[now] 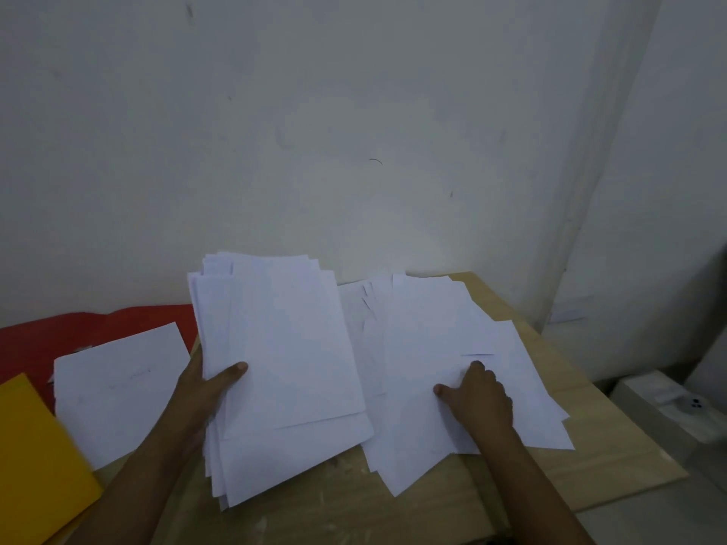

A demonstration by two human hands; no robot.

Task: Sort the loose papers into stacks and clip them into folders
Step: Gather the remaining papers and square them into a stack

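A thick stack of white papers point(283, 359) is raised over the middle of the wooden table point(613, 462). My left hand point(208, 387) grips its left edge, thumb on top and fingers underneath. To the right lies a loose spread of white papers point(425, 332). My right hand point(478, 395) rests on that spread, thumb and fingertips on a top sheet; whether it pinches the sheet I cannot tell. A smaller pile of papers point(118, 391) lies at the left on a red folder point(98, 324). A yellow folder point(35, 462) sits at the lower left.
A pale wall rises directly behind the table. Off the table's right edge stand white boxes point(668, 403). Bare wood shows along the front and right side of the table.
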